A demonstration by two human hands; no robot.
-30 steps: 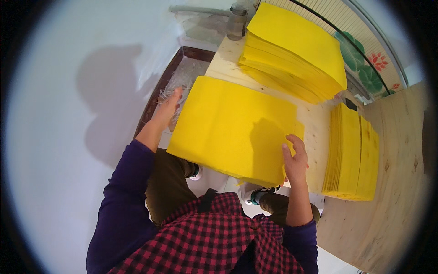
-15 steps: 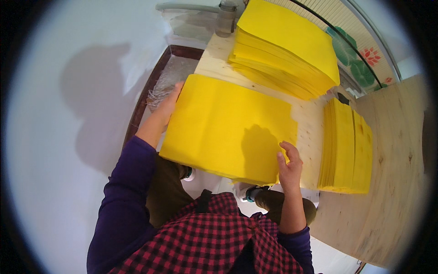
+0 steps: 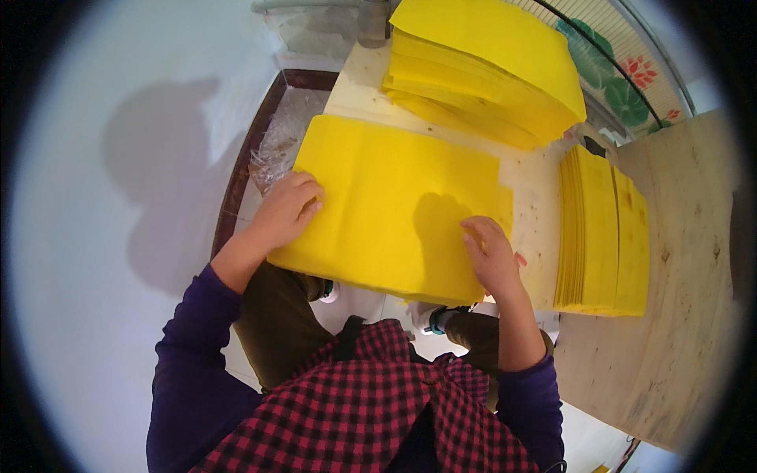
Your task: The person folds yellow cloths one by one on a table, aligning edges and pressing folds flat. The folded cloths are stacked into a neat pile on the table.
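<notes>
A stack of yellow felt-like sheets lies in front of me on a wooden tabletop, its near edge jutting over my knees. At its left side, my left hand rests over the edge with bent fingers and the thumb apart, gripping nothing visible. My right hand lies at the right edge near the near corner, fingers bent and loosely apart over the top sheet. A few lower sheets stick out past the stack's right side.
Behind it stands a taller pile of yellow sheets. More yellow sheets are stacked to the right beside a wooden panel. A jar-like container sits at the far left of the tabletop. Clear plastic wrap lies left.
My left hand has come back toward me along the left edge and onto the top. My right hand has moved slightly up and inward over the right edge.
</notes>
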